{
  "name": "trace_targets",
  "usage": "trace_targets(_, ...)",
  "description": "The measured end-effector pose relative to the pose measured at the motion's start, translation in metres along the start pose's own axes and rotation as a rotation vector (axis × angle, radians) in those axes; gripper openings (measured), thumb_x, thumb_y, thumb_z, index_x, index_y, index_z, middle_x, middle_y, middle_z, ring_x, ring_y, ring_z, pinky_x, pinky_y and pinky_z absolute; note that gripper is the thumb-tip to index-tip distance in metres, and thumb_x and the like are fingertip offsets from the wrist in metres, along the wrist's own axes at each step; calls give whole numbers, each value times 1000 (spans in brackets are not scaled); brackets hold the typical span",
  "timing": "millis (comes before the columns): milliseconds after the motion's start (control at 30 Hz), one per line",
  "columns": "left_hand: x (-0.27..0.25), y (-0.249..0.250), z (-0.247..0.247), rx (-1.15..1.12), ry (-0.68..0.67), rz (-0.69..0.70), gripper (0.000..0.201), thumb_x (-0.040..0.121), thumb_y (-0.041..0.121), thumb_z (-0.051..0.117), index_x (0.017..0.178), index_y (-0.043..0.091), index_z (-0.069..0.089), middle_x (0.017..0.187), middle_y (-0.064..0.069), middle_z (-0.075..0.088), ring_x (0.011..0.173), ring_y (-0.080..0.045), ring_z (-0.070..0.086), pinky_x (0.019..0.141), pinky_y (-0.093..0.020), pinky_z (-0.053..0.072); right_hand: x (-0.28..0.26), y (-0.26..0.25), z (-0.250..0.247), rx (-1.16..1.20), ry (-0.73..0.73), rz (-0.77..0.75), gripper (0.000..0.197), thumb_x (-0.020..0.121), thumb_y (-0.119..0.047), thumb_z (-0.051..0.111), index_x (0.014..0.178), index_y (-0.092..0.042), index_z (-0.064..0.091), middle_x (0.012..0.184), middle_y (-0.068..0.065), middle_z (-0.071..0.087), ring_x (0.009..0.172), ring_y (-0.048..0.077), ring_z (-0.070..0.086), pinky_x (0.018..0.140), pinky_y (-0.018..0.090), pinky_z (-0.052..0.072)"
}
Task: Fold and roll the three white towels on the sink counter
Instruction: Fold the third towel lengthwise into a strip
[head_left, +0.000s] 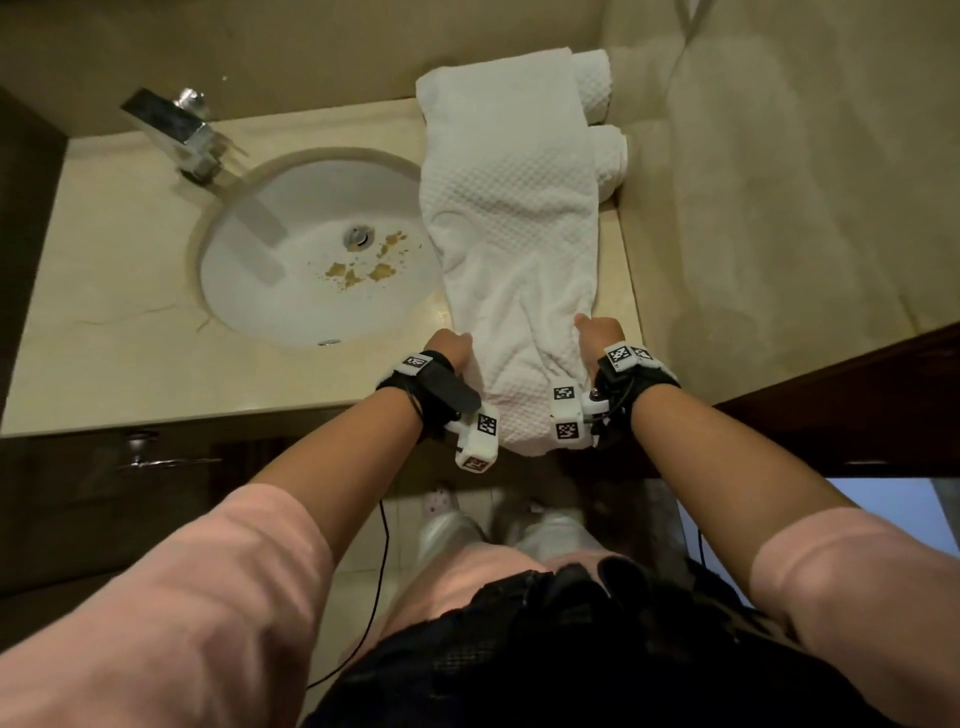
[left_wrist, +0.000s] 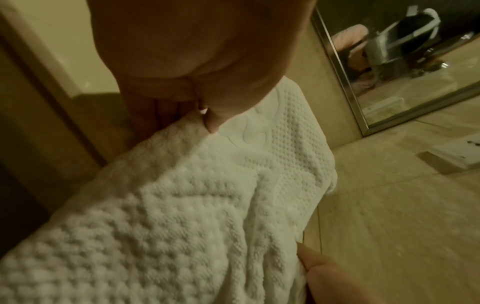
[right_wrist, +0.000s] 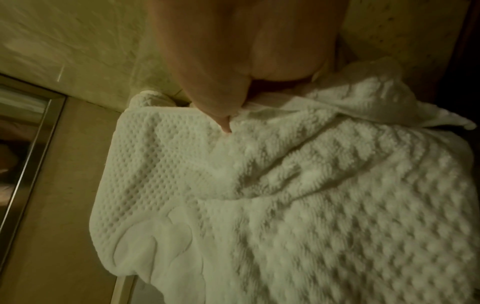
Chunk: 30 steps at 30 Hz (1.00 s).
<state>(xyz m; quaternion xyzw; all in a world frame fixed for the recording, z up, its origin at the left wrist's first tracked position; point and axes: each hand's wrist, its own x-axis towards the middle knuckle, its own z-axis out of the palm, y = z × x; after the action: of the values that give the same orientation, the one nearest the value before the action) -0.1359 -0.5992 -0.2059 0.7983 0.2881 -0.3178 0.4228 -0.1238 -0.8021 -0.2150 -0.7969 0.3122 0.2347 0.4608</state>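
Observation:
A long white waffle-weave towel lies folded lengthwise on the beige counter, right of the sink, its near end hanging over the front edge. My left hand pinches the towel's left edge near the counter front, thumb on top. My right hand grips the right edge, thumb pressed into the cloth. Two rolled white towels lie against the right wall, partly under the long towel.
A round white sink basin with brown stains near its drain sits left of the towel. A chrome faucet stands at the back left. The tiled wall closes the right side. A mirror edge shows behind.

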Motion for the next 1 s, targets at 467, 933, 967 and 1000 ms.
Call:
trace_targets(467,-6,-18,12,-270,-75,5,82,93,63,31,149,5,17,152,-17,30,134,-38,38,109,-51,36,-29,15,-9,704,-295,169,47,89,-28,64,121,6,58,113,21,67,104,37,65,93,52,50)
trace_targets(933,-2,-24,-4,85,96,112,42,98,33,44,108,-3,63,112,-20,64,104,-36,58,84,-34,44,-40,9,20,136,87,2,49,96,-33,45,136,-4,43,136,16,51,120,34,51,102,42,43)
trace_targets(967,-3,-23,-6,93,91,114,41,99,32,43,109,-3,62,114,-20,63,106,-35,57,85,-34,43,-39,11,17,75,124,0,49,96,-33,47,135,-3,45,135,16,52,121,34,51,100,39,42)
trace_targets(1000,-4,-23,-7,100,88,111,40,99,31,41,110,-2,61,116,-19,62,108,-35,57,86,-33,42,-42,11,14,23,147,-2,48,95,-33,51,132,-3,49,129,15,55,119,33,52,96,37,42)
